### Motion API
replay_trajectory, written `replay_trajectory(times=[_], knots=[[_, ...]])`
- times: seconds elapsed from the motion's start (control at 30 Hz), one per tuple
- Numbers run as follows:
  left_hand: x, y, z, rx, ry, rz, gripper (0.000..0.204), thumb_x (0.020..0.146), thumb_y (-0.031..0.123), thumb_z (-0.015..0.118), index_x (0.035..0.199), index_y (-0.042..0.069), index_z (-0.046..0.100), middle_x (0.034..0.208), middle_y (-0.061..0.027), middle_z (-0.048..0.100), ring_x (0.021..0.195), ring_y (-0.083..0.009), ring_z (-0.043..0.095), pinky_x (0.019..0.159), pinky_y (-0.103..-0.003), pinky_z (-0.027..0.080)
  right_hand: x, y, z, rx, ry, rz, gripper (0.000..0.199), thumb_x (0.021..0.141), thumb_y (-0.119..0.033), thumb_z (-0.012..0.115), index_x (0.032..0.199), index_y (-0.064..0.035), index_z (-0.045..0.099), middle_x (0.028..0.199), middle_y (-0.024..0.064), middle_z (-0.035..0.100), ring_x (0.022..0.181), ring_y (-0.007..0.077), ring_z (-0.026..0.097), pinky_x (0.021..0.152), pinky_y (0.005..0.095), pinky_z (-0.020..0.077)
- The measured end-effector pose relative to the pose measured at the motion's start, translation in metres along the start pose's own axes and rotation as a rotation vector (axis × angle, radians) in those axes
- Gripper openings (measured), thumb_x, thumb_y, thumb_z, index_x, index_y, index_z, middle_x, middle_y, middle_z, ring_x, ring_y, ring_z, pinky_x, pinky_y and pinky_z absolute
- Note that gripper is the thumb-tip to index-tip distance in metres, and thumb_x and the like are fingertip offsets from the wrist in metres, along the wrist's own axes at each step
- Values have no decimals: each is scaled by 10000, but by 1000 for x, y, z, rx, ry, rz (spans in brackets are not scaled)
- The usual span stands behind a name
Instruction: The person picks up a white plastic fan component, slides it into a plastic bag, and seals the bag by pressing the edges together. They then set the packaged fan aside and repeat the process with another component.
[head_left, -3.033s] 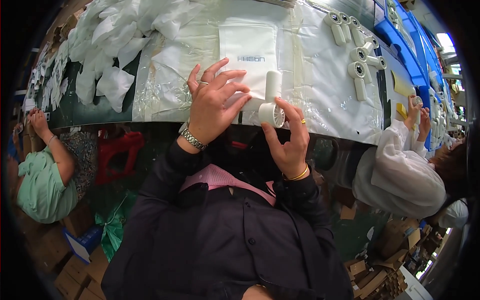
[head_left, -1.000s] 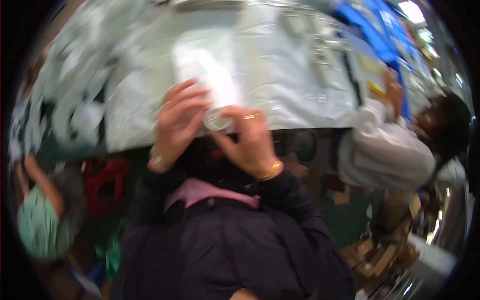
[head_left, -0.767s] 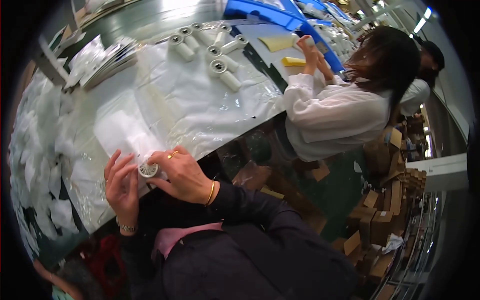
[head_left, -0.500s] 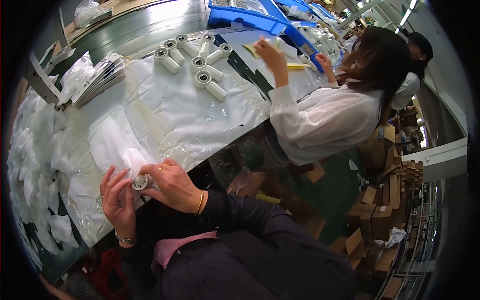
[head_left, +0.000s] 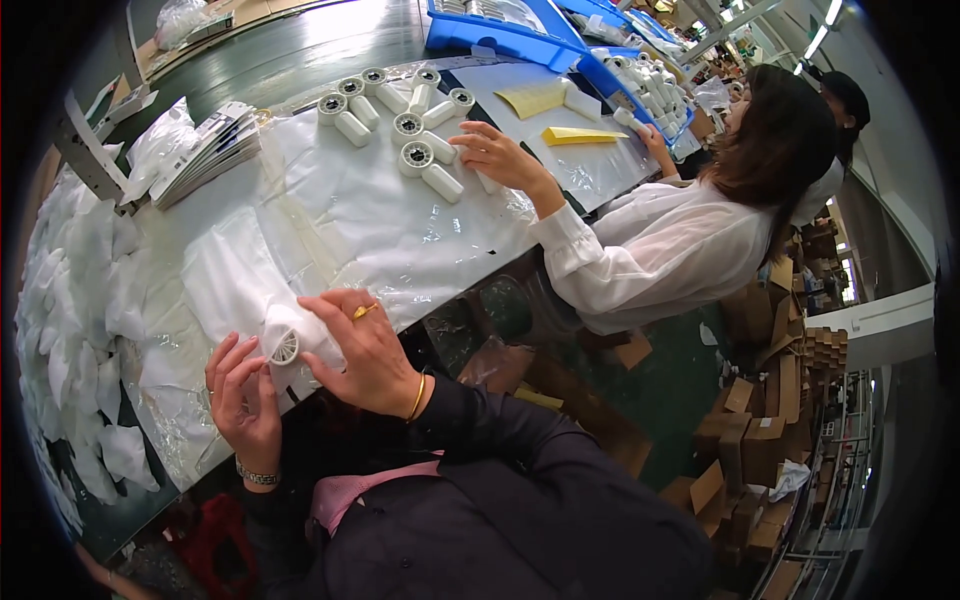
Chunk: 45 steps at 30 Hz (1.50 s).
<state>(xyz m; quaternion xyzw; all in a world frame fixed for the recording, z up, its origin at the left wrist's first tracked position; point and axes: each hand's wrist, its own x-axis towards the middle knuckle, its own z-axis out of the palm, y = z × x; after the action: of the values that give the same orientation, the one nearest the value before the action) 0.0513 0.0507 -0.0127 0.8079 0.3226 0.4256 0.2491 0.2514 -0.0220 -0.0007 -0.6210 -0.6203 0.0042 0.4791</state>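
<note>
The right hand [head_left: 365, 350] is covering most of the white cylindrical part [head_left: 288, 343], leaving only its slotted round end showing, and a thin white bag [head_left: 235, 285] is possibly hiding the rest of its body. The blue trays [head_left: 520, 30] are running off the top edge, their contents too small to tell. The heap of white bags [head_left: 70, 300] is bending into the dark left rim.

White rollers [head_left: 400, 120] lie in a cluster at twelve o'clock on the plastic-covered table [head_left: 400, 240]. Blue trays [head_left: 520, 35] sit beyond them toward one o'clock. A co-worker [head_left: 680, 240] at three o'clock touches one roller. White bags [head_left: 70, 290] heap at nine o'clock; cardboard boxes [head_left: 760, 440] stack at four.
</note>
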Motion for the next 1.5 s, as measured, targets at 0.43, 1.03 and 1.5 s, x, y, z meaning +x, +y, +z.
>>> replay_trajectory(times=[0.43,1.03,1.5], knots=[[-1,6,8,223,-9,14,526,844,84,876,1322,80,657,1342,-128,670,1355,-360,577,1206,-524,348,-8,25,19,221,-26,37,359,910,-88,798,1258,-111,714,887,-32,705,802,175,641,909,355,458],[17,3,20,491,50,-136,639,829,142,794,1450,140,643,1299,-93,635,1239,-300,589,1068,-448,393,-6,29,10,302,-126,37,341,905,-71,792,1233,-135,729,813,-69,659,755,138,626,1015,364,468],[18,-2,22,317,98,-338,694,796,-75,588,1451,150,631,724,-105,598,680,-358,618,669,-488,483,-6,33,7,337,-102,69,345,877,48,741,1200,-70,761,840,8,649,830,168,613,843,327,515]])
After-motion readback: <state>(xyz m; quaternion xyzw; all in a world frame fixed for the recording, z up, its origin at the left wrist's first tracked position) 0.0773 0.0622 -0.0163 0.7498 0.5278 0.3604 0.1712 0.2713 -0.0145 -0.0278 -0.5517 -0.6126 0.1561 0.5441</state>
